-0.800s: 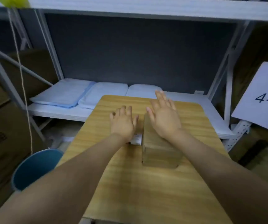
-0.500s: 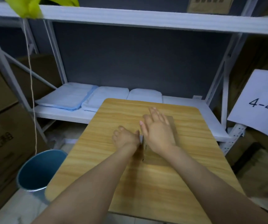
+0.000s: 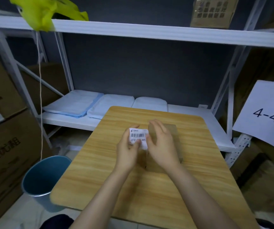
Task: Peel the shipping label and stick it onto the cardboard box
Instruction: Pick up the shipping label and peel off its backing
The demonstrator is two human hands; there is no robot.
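A white shipping label (image 3: 138,137) with a barcode and printed digits is held up above the wooden table (image 3: 100,171). My left hand (image 3: 128,151) grips it, thumb across its lower edge. My right hand (image 3: 162,146) hovers just to the right of the label, fingers curved beside its right edge; I cannot tell whether they pinch it. A small brown cardboard box (image 3: 172,131) sits on the table behind and under my right hand, mostly hidden by it.
A blue bin (image 3: 42,179) stands on the floor left of the table. White shelving (image 3: 149,32) with folded pale cloths (image 3: 76,104) is behind. Large cardboard boxes (image 3: 4,146) are stacked at the left. A paper sign reading 4-4 (image 3: 265,113) hangs at the right.
My left hand has picked the label up off the table from beside the box and raised it. My right hand has lifted off the box top toward the label. The view tilted up.
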